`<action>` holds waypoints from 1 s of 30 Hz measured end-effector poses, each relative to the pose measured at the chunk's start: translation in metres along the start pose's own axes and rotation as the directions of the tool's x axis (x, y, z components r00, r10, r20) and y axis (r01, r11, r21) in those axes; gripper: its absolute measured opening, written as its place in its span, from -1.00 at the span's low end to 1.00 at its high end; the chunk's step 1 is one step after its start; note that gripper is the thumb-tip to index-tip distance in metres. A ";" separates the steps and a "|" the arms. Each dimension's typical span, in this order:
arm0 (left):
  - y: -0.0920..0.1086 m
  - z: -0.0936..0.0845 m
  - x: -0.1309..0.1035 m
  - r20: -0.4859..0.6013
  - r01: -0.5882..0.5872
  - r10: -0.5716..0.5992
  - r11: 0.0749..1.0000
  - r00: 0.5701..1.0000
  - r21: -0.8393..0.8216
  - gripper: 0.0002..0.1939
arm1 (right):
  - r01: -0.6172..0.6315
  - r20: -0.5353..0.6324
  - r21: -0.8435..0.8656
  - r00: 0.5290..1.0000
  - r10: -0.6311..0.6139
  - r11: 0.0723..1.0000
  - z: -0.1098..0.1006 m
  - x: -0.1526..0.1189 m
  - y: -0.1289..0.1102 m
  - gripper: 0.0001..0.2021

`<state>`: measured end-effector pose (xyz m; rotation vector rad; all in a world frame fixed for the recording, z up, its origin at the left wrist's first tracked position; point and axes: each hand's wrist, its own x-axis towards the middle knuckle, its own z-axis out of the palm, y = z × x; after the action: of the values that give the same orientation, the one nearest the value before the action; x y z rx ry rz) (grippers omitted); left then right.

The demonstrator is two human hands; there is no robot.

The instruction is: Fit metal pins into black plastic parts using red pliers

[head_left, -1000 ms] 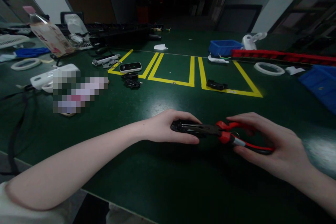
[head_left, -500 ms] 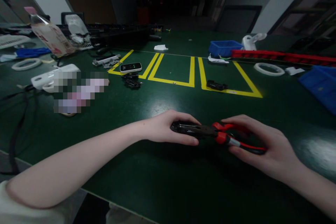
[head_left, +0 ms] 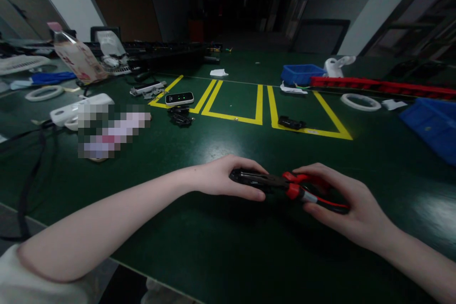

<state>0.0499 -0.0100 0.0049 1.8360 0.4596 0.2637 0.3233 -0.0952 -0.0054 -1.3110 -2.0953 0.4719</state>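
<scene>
My left hand (head_left: 215, 178) is closed around a dark, glossy black part (head_left: 246, 177), thumb on the near side and fingers on the far side. In my right hand (head_left: 359, 206) are pliers with red and black handles (head_left: 293, 191), pointing left. Their dark jaws meet the right end of the black part; whether they bite on it I cannot tell. The handles are spread apart within my right hand's grip. Both hands are just over the green table (head_left: 213, 256). Another black part (head_left: 291, 123) lies beyond them on yellow tape.
Yellow tape outlines (head_left: 233, 118) mark the table. At left are a white-edged device (head_left: 179, 99), black pieces (head_left: 180, 118), a bottle (head_left: 80, 59) and a white power strip (head_left: 83, 108). Blue bins (head_left: 302, 74), a red rail (head_left: 377, 87) and a tape roll (head_left: 360, 101) are at right.
The view has tilted up a little, so the table's things sit lower in the picture. My right hand and the pliers have shifted slightly left; both hands keep their grips.
</scene>
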 end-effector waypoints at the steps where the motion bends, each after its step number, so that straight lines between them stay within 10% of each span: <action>1: 0.000 0.000 0.000 0.002 0.013 -0.013 1.000 1.000 -0.016 -0.55 | -0.004 -0.002 0.012 1.000 0.004 1.000 0.001 0.000 0.000 -0.61; 30: 0.002 -0.001 -0.001 -0.016 -0.010 0.011 1.000 1.000 0.029 -0.55 | 0.039 -0.040 -0.081 0.998 -0.043 0.996 -0.002 -0.001 0.002 -0.58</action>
<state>0.0488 -0.0097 0.0071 1.8657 0.4672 0.2802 0.3262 -0.0954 -0.0049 -1.3088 -2.1220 0.3438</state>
